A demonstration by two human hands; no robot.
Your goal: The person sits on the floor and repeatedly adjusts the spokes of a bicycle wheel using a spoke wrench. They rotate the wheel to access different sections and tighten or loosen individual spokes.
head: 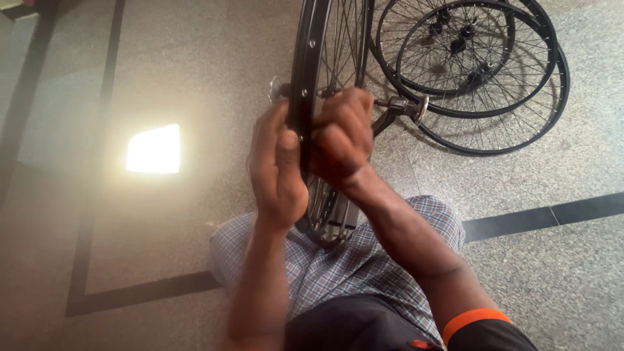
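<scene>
Black wheel rim upright, edge-on between hands.

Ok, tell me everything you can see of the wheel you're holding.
The held wheel is a bare black metal rim with thin wire spokes and no tyre, seen edge-on and upright, its top out of frame. Small holes dot the rim's face. A silvery axle sticks out sideways at the hub. The left hand and right hand grip the rim from either side; its lower edge rests on the checked shorts.
</scene>
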